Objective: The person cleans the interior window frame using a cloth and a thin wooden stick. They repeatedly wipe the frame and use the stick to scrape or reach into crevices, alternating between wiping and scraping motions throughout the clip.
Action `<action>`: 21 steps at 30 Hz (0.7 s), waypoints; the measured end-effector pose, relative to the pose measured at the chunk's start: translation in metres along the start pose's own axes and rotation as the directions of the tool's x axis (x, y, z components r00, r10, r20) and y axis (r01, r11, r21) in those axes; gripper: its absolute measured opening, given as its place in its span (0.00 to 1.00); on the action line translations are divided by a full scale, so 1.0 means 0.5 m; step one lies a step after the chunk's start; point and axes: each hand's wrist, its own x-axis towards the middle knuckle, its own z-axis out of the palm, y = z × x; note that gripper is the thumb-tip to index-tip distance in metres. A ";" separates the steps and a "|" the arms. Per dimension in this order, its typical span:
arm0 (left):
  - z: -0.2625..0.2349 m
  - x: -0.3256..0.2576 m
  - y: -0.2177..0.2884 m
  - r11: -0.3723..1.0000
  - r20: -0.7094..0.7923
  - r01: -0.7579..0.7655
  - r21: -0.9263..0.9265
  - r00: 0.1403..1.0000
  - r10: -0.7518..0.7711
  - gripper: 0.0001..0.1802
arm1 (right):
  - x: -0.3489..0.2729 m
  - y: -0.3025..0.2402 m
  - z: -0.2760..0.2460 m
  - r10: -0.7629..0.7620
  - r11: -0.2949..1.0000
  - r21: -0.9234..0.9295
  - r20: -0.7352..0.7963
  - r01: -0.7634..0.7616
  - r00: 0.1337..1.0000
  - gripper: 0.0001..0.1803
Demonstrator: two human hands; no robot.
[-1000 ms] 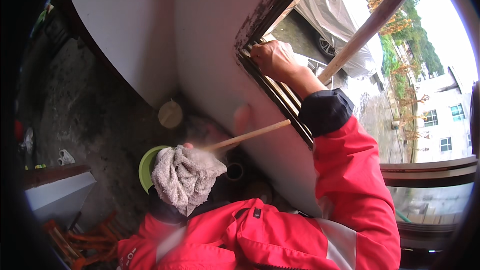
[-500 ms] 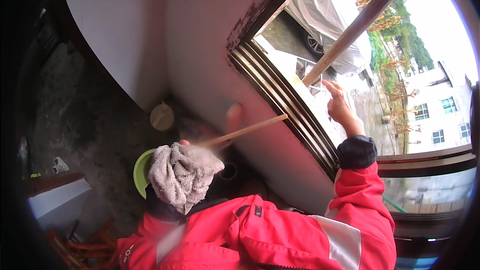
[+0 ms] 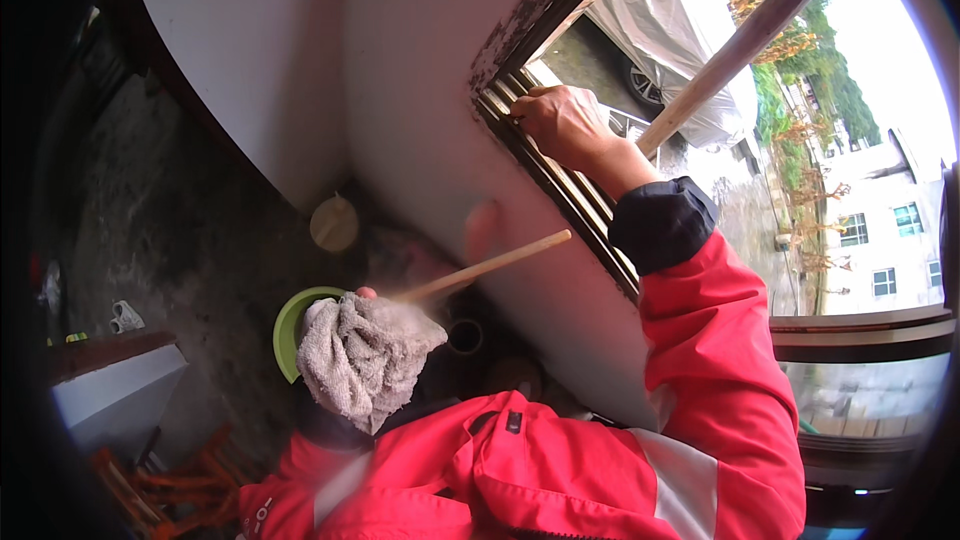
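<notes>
Head view, lower left of centre: the left hand (image 3: 366, 292) shows only a fingertip behind the bunched grey cloth (image 3: 365, 360), its grip untellable; steady support should keep cloth and thin stick (image 3: 490, 265) controlled. Upper centre: the right hand (image 3: 570, 128), forearm slanting up-left, curls its fingers at the window track (image 3: 575, 190), any pinch hidden; following the grooves lightly seems best.

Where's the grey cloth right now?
In the head view, lower left: the grey cloth is bunched at the left hand, partly hiding the green basin.
</notes>
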 end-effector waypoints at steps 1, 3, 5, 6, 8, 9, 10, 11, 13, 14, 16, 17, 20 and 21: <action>0.024 -0.009 0.017 0.999 -0.015 -0.026 0.046 1.000 0.027 0.14 | 0.003 -0.001 0.001 -0.006 1.000 -0.014 0.001 0.006 1.000 0.08; 0.028 -0.010 0.020 0.999 -0.001 -0.016 0.033 1.000 0.016 0.13 | 0.005 -0.004 0.000 -0.015 0.999 -0.043 0.002 0.015 1.000 0.06; 0.004 0.000 0.006 1.000 0.039 0.021 0.019 0.999 -0.022 0.12 | 0.011 -0.004 -0.010 -0.026 0.996 -0.083 0.060 0.031 0.998 0.04; 0.000 0.003 0.003 0.998 0.050 0.021 0.065 0.998 -0.024 0.11 | 0.013 -0.003 -0.011 -0.028 0.994 -0.101 0.089 0.037 0.996 0.03; 0.007 0.002 0.002 0.932 0.053 -0.060 0.357 0.998 0.044 0.11 | 0.018 -0.006 -0.006 -0.065 0.982 -0.173 0.086 0.079 0.994 0.03; 0.012 0.002 0.002 0.865 0.061 -0.101 0.491 0.995 0.081 0.11 | 0.022 -0.005 -0.006 -0.086 0.972 -0.210 0.084 0.102 0.993 0.03; 0.018 0.001 0.003 0.777 0.076 -0.139 0.613 0.990 0.117 0.10 | 0.021 0.003 0.006 -0.127 0.973 -0.194 0.000 0.125 0.992 0.03; 0.025 -0.001 0.003 0.671 0.096 -0.173 0.721 0.984 0.151 0.10 | 0.011 0.010 0.007 -0.098 0.984 -0.147 0.023 0.100 0.995 0.02; 0.053 -0.006 0.021 0.454 0.192 -0.279 0.846 0.954 0.228 0.10 | -0.013 0.012 -0.012 -0.052 0.997 -0.052 0.077 0.056 0.996 0.02; 0.081 -0.017 0.047 0.355 0.268 -0.352 0.866 0.927 0.264 0.09 | -0.043 0.006 -0.027 0.107 0.994 -0.019 0.063 -0.106 0.992 0.03; 0.095 -0.010 0.070 -0.004 0.484 -0.506 0.863 0.822 0.300 0.08 | -0.133 0.047 -0.063 0.144 0.988 -0.052 -0.005 -0.144 0.990 0.01; 0.086 0.000 0.074 -0.253 0.605 -0.550 0.796 0.736 0.304 0.07 | -0.179 0.071 -0.077 0.275 0.952 -0.159 0.079 -0.260 0.958 0.03; 0.044 0.011 0.031 0.172 0.369 -0.416 0.893 0.895 0.248 0.07 | -0.307 0.138 -0.081 0.480 0.835 -0.390 0.174 -0.388 0.860 0.08; 0.034 0.014 0.016 0.300 0.287 -0.337 0.892 0.937 0.199 0.08 | -0.309 0.135 -0.077 0.494 0.838 -0.348 0.157 -0.420 0.855 0.07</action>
